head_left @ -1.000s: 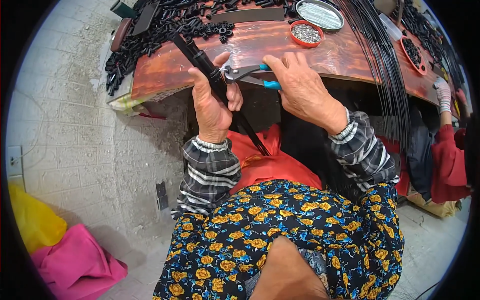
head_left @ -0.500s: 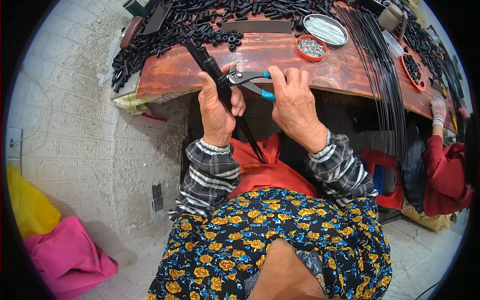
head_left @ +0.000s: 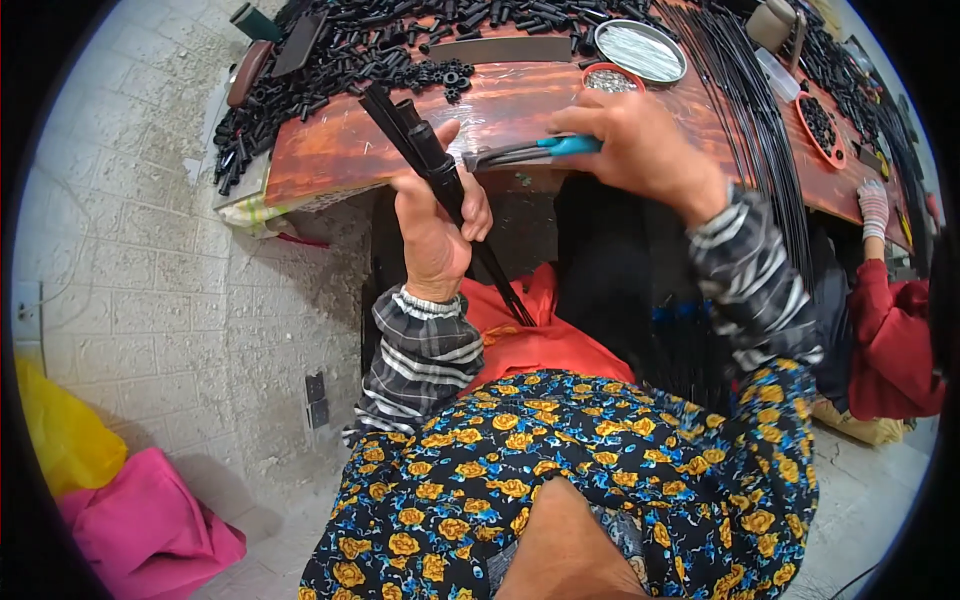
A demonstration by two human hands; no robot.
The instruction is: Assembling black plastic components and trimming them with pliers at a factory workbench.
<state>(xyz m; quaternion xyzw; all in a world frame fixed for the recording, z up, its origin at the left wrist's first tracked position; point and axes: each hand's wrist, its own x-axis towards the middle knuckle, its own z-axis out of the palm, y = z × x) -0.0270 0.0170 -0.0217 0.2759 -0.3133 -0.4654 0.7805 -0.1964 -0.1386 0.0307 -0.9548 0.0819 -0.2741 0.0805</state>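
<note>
My left hand (head_left: 432,230) is wrapped around a black folded umbrella frame (head_left: 432,150). It slants from the table's near edge down to the red cloth on my lap. Blue-handled pliers (head_left: 575,146) are in my right hand (head_left: 650,140), their jaws pointing left toward the frame beside my left fingers. Whether the jaw tips touch the frame, I cannot tell. My right fingers close over the handles from above.
Black plastic parts (head_left: 370,45) cover the back of the reddish table (head_left: 330,150). My right hand partly hides a red dish (head_left: 614,66) of silver bits, near an oval metal tray (head_left: 682,65). Long black rods (head_left: 735,110) overhang the edge. At right is another person's gloved hand (head_left: 874,205).
My right hand has moved right and up, drawing the pliers back a little from the frame and turning them so their handles sit closer together. My left hand keeps its grip.
</note>
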